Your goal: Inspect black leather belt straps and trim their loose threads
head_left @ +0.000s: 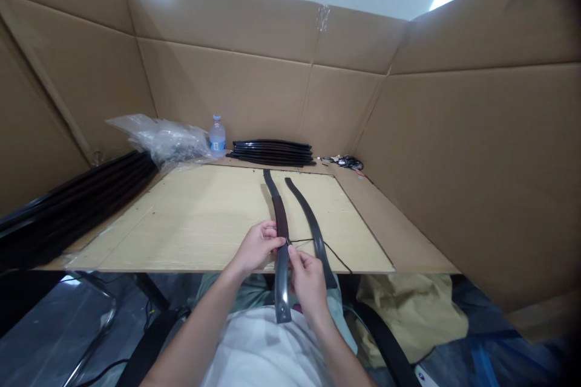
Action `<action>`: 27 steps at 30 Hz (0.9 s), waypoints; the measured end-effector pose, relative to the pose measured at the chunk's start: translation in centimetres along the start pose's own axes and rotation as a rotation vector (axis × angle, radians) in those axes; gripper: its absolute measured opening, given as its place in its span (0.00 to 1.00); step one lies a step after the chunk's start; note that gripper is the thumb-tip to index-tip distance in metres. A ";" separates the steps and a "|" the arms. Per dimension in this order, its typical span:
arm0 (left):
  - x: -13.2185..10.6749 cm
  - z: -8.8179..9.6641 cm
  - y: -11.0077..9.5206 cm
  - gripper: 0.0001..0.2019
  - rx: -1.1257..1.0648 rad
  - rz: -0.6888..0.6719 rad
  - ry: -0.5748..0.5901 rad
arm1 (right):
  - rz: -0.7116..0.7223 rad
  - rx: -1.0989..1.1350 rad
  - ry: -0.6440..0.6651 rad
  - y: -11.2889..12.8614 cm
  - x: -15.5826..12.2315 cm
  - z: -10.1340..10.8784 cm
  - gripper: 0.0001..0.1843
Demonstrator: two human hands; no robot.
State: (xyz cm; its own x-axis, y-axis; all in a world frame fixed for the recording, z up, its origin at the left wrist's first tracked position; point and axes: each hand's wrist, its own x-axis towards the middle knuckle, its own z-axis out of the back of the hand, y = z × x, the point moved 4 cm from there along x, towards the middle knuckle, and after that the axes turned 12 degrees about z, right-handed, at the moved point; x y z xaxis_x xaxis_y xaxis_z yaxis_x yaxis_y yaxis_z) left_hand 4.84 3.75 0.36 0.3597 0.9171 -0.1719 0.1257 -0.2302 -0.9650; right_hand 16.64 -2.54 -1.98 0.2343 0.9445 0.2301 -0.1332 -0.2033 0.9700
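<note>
Two hands (259, 248) (311, 278) at strip (282, 284); bottle (216, 136) beside bag (177, 140), contents unclear

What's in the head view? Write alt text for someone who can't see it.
The left hand grips a long dark strip over a pale board, its near end beyond the edge; the right hand is at the strip's side, near a thin dark cord. A second strip lies to the right. Behind are stacked black strips, a bottle and clear plastic.

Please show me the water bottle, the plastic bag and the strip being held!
Water bottle (217, 138): head view, middle of its body.
Plastic bag (175, 140): head view, crumpled middle.
Held strip (281, 214): head view, brownish middle part.
</note>
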 end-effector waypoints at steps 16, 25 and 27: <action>-0.2 -0.2 -0.2 0.15 -0.023 0.010 0.007 | 0.052 -0.055 0.019 0.0 0.0 0.1 0.26; 0.0 0.0 0.2 0.15 0.007 -0.003 0.022 | 0.081 -0.030 -0.007 -0.5 -0.3 -0.1 0.27; 0.1 0.1 0.3 0.15 0.015 -0.005 0.024 | 0.094 -0.038 -0.013 -0.5 -0.3 -0.1 0.27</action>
State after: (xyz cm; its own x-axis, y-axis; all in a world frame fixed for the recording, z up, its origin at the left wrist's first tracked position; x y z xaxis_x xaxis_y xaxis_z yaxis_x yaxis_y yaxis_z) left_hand 4.86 3.82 -0.02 0.3807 0.9103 -0.1622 0.1138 -0.2203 -0.9688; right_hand 16.55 -2.68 -2.54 0.2319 0.9181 0.3215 -0.1914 -0.2810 0.9404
